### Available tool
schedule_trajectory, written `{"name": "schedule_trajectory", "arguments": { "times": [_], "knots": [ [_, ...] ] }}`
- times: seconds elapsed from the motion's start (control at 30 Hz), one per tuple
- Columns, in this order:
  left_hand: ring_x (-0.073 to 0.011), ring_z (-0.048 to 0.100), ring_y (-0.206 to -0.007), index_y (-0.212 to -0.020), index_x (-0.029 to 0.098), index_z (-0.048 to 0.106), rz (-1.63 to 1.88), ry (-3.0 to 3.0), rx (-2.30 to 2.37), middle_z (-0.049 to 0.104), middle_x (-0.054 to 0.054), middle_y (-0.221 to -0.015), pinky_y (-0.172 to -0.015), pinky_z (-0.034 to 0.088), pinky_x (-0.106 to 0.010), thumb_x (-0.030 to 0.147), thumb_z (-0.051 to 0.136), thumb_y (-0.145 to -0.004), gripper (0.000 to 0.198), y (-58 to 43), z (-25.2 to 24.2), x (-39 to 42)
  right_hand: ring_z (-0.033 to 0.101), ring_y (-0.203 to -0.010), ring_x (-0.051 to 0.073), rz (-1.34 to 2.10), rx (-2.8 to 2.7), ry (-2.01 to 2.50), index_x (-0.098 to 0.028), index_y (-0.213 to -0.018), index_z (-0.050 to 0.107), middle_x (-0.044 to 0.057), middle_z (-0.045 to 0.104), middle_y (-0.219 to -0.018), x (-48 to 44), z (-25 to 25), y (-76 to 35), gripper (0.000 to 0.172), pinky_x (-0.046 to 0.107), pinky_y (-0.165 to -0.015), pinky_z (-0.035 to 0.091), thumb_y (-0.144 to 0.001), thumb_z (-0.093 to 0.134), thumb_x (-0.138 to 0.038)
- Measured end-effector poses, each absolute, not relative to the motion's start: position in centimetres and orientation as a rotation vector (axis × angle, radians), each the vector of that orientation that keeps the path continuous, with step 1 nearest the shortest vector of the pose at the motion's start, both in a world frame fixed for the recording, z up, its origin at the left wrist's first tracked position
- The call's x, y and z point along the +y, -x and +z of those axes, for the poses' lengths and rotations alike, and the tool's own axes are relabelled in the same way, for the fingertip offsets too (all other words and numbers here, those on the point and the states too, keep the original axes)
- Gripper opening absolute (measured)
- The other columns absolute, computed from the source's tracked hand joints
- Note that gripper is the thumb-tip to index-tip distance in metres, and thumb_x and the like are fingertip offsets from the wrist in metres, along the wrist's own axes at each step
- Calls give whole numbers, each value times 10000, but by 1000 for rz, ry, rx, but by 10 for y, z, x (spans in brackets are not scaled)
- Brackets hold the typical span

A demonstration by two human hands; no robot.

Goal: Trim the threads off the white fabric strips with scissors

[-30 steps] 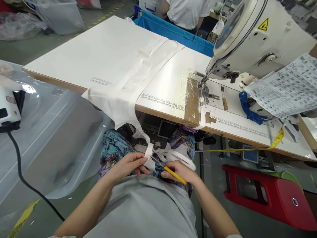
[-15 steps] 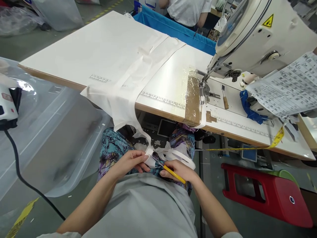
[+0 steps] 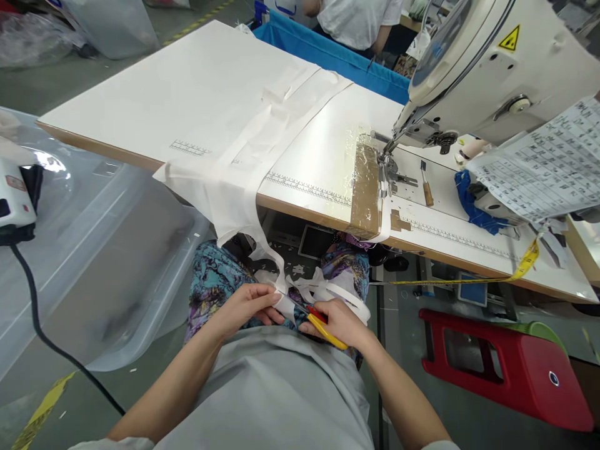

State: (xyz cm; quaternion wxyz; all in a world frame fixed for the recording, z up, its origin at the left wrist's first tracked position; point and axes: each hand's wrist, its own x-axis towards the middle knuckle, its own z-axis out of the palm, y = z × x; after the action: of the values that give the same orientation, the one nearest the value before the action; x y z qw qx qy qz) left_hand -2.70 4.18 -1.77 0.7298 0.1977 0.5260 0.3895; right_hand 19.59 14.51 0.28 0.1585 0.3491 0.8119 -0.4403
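Note:
My left hand (image 3: 255, 304) pinches the end of a white fabric strip (image 3: 269, 253) above my lap. That strip runs up to a larger white fabric piece (image 3: 220, 187), which hangs over the table's front edge and lies across the top. In my right hand (image 3: 340, 322) are small scissors (image 3: 328, 331) with yellow and red handles, their blades pointing left at the fabric beside my left fingertips. Loose white strips (image 3: 337, 290) lie on my lap behind the right hand. Whether the blades touch the cloth is hard to make out.
A sewing machine (image 3: 469, 81) stands on the right of the white table (image 3: 154, 94). A wooden-handled tool (image 3: 426, 187) lies by its needle. A yellow tape measure (image 3: 525, 262) hangs at the front edge. A red stool (image 3: 525, 375) is right, a clear plastic bin (image 3: 140, 275) left.
The scissors have turned a little in my right hand and the red handle now shows. Their blades sit slightly farther left, close to the left fingers. The left hand has hardly moved.

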Motion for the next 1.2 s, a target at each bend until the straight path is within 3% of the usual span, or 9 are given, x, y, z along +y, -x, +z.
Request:
{"name": "schedule_trajectory", "arguments": {
  "times": [0.27, 0.4, 0.57, 0.67, 0.83, 0.9, 1.0, 1.1, 1.2],
  "knots": [
    [-227, 725, -687, -726, 172, 660, 817, -461, 1143, 740, -77, -664, -589, 524, -257, 614, 732, -714, 448, 25, -16, 43, 281, -526, 82, -1224, 2433, -939, -177, -618, 407, -46, 367, -563, 147, 2, -190, 557, 245, -515, 159, -797, 649, -645],
    [-247, 735, -731, -788, 161, 678, 803, -478, 1138, 746, -85, -707, -605, 537, -278, 632, 713, -726, 476, 26, -14, 44, 259, -531, 82, -1433, 2365, -1033, -175, -583, 383, -53, 311, -539, 146, 0, -191, 561, 237, -502, 171, -785, 666, -615],
    [-259, 742, -836, -1015, 193, 568, 836, -497, 1084, 748, -67, -803, -685, 559, -300, 610, 695, -760, 505, 15, -6, 51, 420, -643, 104, -1998, 2169, -1162, -169, -836, 549, -26, 496, -715, 139, -5, -178, 404, 214, -586, 347, -761, 693, -539],
    [-249, 733, -862, -1084, 211, 536, 855, -581, 1018, 732, -59, -885, -676, 553, -294, 561, 683, -793, 478, 9, -1, 55, 429, -610, 102, -2133, 2146, -1275, -168, -814, 541, -26, 497, -690, 139, -5, -168, 354, 217, -572, 367, -757, 679, -489],
    [-214, 682, -662, -888, 196, 660, 824, -866, 1305, 695, -33, -661, -615, 514, -281, 494, 612, -837, 307, 15, -14, 54, 496, -632, 138, -1989, 2480, -1621, -173, -825, 561, 20, 562, -745, 153, 13, -188, 291, 263, -606, 427, -801, 629, -455],
    [-225, 678, -689, -838, 203, 685, 968, -890, 1531, 712, -47, -716, -661, 524, -299, 482, 622, -809, 288, 17, -24, 55, 552, -723, 172, -1884, 2652, -1701, -177, -835, 565, 50, 593, -815, 153, 22, -204, 258, 299, -696, 465, -834, 609, -431],
    [-246, 684, -792, -920, 204, 700, 1193, -740, 1661, 738, -72, -890, -727, 536, -321, 488, 652, -772, 325, 15, -32, 61, 583, -805, 199, -1821, 2759, -1528, -189, -836, 555, 64, 601, -844, 138, 27, -216, 156, 320, -752, 473, -865, 577, -341],
    [-266, 678, -932, -1003, 178, 663, 1385, -535, 1540, 734, -102, -1037, -794, 542, -345, 514, 689, -751, 421, 11, -33, 72, 545, -710, 162, -1809, 2765, -1119, -201, -808, 543, 25, 574, -772, 112, 22, -211, 46, 272, -655, 425, -781, 577, -216],
    [-282, 641, -1091, -1112, 162, 597, 1518, -431, 1395, 705, -138, -1158, -880, 529, -368, 494, 749, -722, 535, 11, -31, 79, 471, -632, 130, -1742, 2756, -753, -208, -757, 492, -15, 533, -699, 88, 13, -198, 122, 242, -592, 343, -663, 551, -156]
  ]
}}
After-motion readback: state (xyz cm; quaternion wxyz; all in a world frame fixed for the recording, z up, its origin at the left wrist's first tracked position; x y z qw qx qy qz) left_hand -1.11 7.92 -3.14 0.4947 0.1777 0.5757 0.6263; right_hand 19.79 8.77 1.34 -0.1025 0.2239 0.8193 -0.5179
